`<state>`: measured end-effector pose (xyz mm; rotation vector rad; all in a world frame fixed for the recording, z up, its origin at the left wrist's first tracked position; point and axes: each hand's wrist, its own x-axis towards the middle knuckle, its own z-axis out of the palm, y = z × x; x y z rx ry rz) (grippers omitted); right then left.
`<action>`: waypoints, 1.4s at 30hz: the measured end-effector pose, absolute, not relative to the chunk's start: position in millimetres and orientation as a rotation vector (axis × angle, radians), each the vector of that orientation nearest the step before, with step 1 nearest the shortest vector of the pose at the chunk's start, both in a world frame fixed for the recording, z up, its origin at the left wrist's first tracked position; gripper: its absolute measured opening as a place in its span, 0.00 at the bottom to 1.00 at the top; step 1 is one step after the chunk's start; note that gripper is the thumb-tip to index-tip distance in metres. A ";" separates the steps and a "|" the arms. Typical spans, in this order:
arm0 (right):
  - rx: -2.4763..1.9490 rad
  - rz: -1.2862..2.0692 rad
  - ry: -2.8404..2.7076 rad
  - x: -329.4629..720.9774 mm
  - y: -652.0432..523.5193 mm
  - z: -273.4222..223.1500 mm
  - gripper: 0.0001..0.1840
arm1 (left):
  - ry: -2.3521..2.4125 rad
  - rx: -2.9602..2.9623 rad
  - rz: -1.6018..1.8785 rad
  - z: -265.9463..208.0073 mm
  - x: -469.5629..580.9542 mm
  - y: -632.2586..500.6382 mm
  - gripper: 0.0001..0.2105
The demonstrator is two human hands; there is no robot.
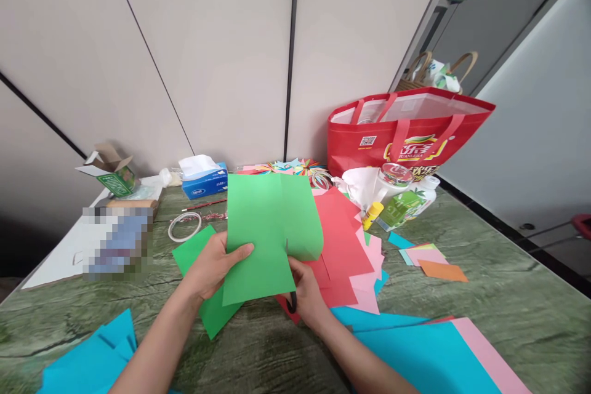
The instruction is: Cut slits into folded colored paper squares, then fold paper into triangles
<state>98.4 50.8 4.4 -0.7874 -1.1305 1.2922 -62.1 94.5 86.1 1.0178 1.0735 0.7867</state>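
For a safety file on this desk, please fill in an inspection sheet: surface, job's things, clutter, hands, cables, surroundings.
Surface: green-grey, wood-grained tabletop.
Job's things: green sheet, partly cut from its lower edge; scissors, mostly hidden; red sheets to the right, blue sheets at lower right.
Clutter: tape roll, tissue box, glue stick; red bag towards the back.
Hands: left hand grips the green sheet's left side; right hand holds the scissors near the cut.
Cables: nothing seen that is plainly a cable.
Surroundings: pale panels behind.
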 end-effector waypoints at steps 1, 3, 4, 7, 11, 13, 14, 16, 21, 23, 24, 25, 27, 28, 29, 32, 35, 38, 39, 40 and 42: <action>-0.796 1.289 -1.130 98.2 50.7 4.4 0.23 | 1.072 1.017 0.786 85.9 -62.2 94.6 0.15; -0.805 1.286 -1.127 97.9 50.5 4.7 0.23 | 1.071 1.021 0.784 85.5 -62.3 94.6 0.15; -0.803 1.285 -1.128 97.7 50.4 4.8 0.22 | 1.073 1.024 0.784 85.4 -62.4 94.7 0.15; -0.792 1.278 -1.135 97.4 50.5 4.6 0.19 | 1.081 1.028 0.785 85.4 -62.1 94.8 0.15; -0.775 1.260 -1.110 96.0 50.8 2.7 0.15 | 1.078 1.018 0.784 85.8 -61.3 94.9 0.16; -0.771 1.262 -1.094 95.3 50.8 2.0 0.14 | 1.081 1.016 0.786 86.1 -60.9 94.7 0.16; -0.773 1.262 -1.090 95.0 50.8 1.9 0.13 | 1.082 1.018 0.787 86.2 -60.8 94.6 0.16; -0.782 1.260 -1.084 94.8 50.5 2.1 0.13 | 1.083 1.021 0.786 86.4 -60.7 94.1 0.16; -0.815 1.250 -1.089 95.0 49.4 4.9 0.13 | 1.085 1.012 0.792 87.1 -60.7 93.2 0.16; -0.820 1.247 -1.089 95.0 49.2 6.7 0.15 | 1.081 0.994 0.788 87.3 -60.6 93.3 0.16; -0.822 1.250 -1.080 95.1 49.2 7.6 0.16 | 1.081 0.986 0.782 87.3 -60.4 93.4 0.16; -0.826 1.253 -1.065 95.2 49.4 8.4 0.18 | 1.084 0.983 0.775 87.4 -60.3 93.4 0.17; -0.836 1.265 -1.028 95.5 49.9 9.4 0.19 | 1.089 0.983 0.764 87.4 -59.9 93.4 0.17; -0.838 1.274 -1.013 95.8 50.2 9.5 0.18 | 1.090 0.985 0.761 87.2 -59.6 93.3 0.17; -0.838 1.280 -1.002 96.1 50.6 9.5 0.17 | 1.091 0.987 0.761 87.1 -59.4 93.2 0.17; -0.836 1.286 -0.990 96.7 51.2 8.9 0.15 | 1.095 0.993 0.761 86.4 -58.6 93.3 0.18; -0.864 1.266 -0.991 97.0 51.3 8.5 0.15 | 1.099 1.000 0.756 85.9 -58.1 94.1 0.18; -0.895 1.253 -1.004 96.9 50.9 9.0 0.16 | 1.104 1.007 0.747 86.3 -58.1 94.8 0.18; -0.899 1.251 -1.005 96.8 50.7 9.2 0.16 | 1.105 1.007 0.746 86.7 -58.1 94.8 0.19; -0.900 1.251 -1.002 96.7 50.6 9.5 0.16 | 1.105 1.006 0.746 87.1 -58.1 94.7 0.19; -0.893 1.258 -0.994 96.4 50.3 9.9 0.16 | 1.103 1.001 0.744 87.9 -58.1 94.1 0.19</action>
